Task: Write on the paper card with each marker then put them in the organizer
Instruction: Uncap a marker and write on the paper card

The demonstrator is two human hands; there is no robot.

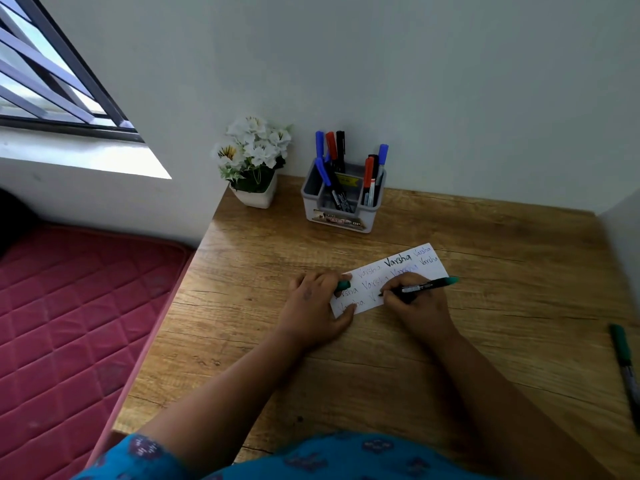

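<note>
**Green marker on the card: keep the paper pinned and the tip light**

The white rectangular paper card (388, 278), already carrying several handwritten words, lies flat on the wooden desk (485, 271), directly under both hands. The right hand (415, 303) pinches a black-barrelled marker with a green end (429, 285) in a narrow writing grip, its tip touching the card just left of the fingers and the barrel slanting up and to the right. To write cleanly, I judge the tip should stay light and fill the blank stretch in the lower row. The left hand (311, 306) rests on the card's left end, holding a small green cap (343, 285) in its fingers. The grey plastic organizer (341, 202), holding 6 or so markers, stands well beyond the grip. A 2nd green marker (623, 358) lies far to the right.
</note>
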